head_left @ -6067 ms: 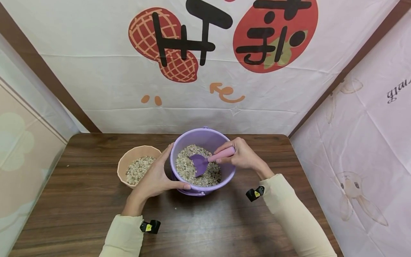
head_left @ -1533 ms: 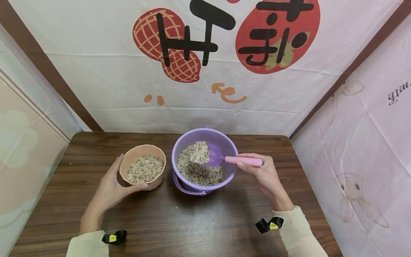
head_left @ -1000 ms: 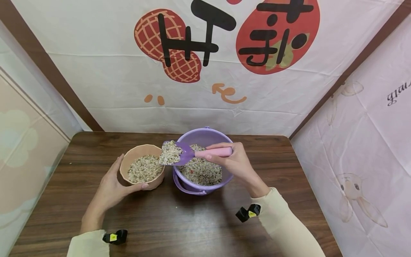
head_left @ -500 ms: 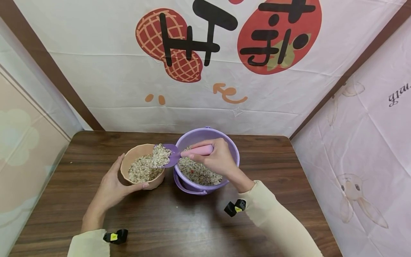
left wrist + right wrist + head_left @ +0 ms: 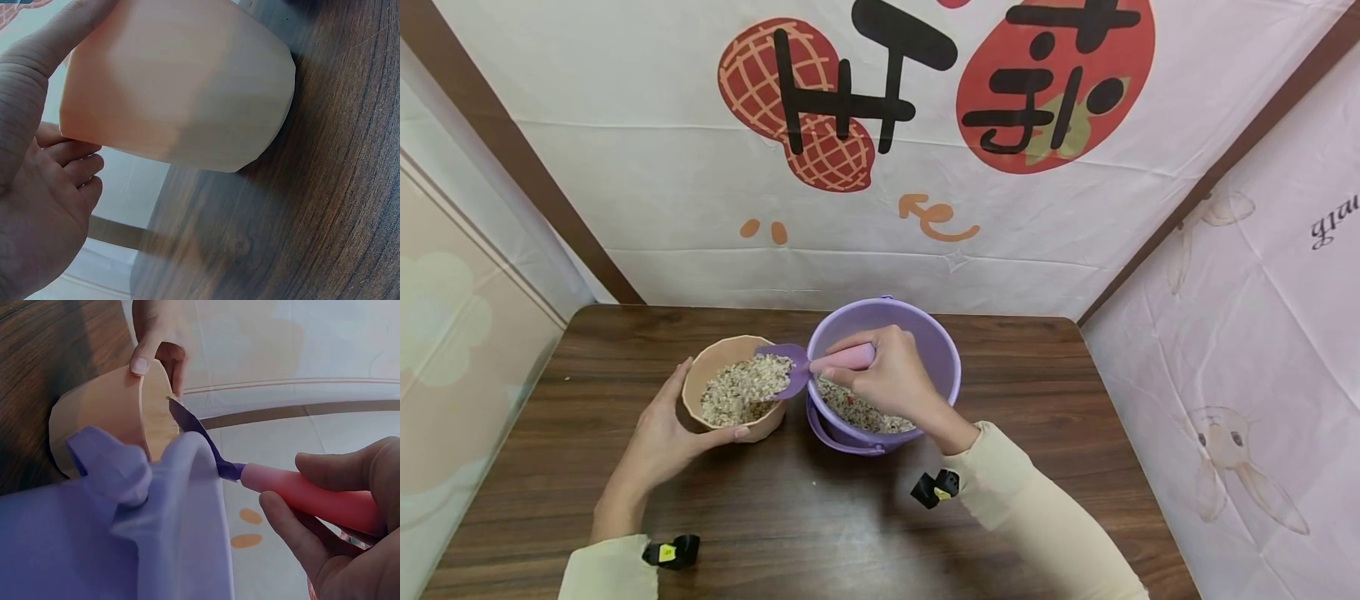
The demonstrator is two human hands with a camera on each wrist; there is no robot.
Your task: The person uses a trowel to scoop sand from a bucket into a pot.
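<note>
A peach-coloured bowl (image 5: 765,428) with a faceted rim stands on the table at left, holding pale mixed grains (image 5: 726,402), like fine gravel. My left hand (image 5: 658,433) grips its rim, thumb on the near side and fingers round the left. In the right hand (image 5: 891,375) is a small shovel (image 5: 850,358), pinched by its pink handle. Its purple blade (image 5: 194,422) tilts over the bowl's right side, and grains lie at its tip, merging with those below. Beneath the right hand stands a purple bucket (image 5: 942,350), partly filled with similar grains.
The bucket's purple carrying handle (image 5: 842,447) hangs down at its front left. The brown wooden table (image 5: 820,542) ends at a printed white cloth wall (image 5: 700,275) behind. Another cloth wall (image 5: 1232,358) rises at right. A tiny pale speck lies on the table before the bucket.
My left hand went from the bucket to the bowl. The right hand lifted a heap of grains out of the bucket, carried the shovel left over the bowl, and tipped its blade down.
</note>
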